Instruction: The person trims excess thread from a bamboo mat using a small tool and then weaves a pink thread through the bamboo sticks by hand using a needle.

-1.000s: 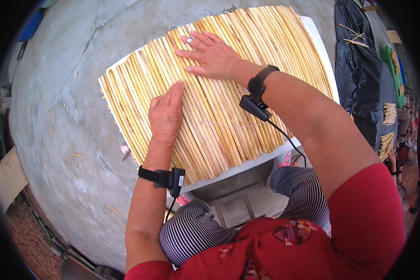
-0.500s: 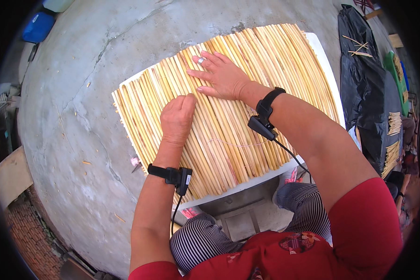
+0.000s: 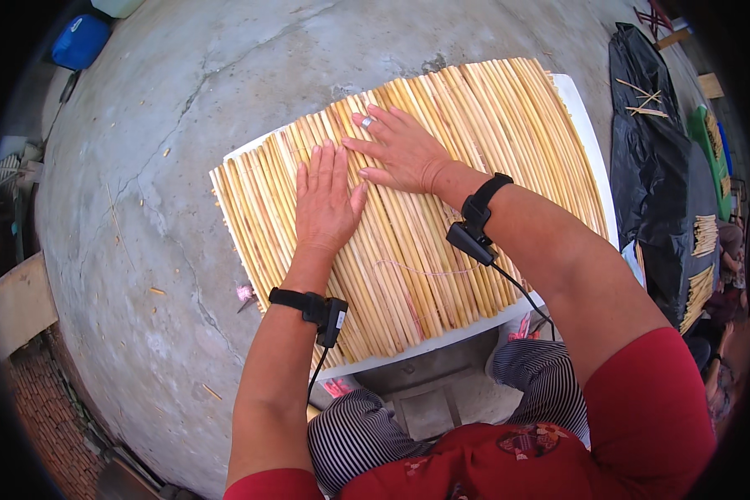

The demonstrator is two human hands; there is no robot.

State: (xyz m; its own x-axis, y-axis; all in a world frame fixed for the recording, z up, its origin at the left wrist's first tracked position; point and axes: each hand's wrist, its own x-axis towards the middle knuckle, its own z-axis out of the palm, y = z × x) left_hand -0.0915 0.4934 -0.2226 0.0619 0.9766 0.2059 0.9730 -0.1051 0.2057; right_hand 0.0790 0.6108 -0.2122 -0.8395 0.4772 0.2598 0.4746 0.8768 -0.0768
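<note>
Left grip (image 3: 327,207) and right grip (image 3: 404,156) lie spread, empty, on close-set, straw-yellow sticks (image 3: 408,287).

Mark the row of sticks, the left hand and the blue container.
Row of sticks (image 3: 410,227), head view: middle of the row.
Left hand (image 3: 326,204), head view: back of the hand.
Blue container (image 3: 81,42), head view: its body.

We cannot see the stretches of the pale sticks (image 3: 475,192) that lie beneath the left hand (image 3: 327,204) and the right hand (image 3: 404,154). The sticks hide most of the white surface (image 3: 583,125) from us. The lower edge cuts off the red shirt (image 3: 642,408), and we find the pink bundle (image 3: 245,293) too small to identify.
</note>
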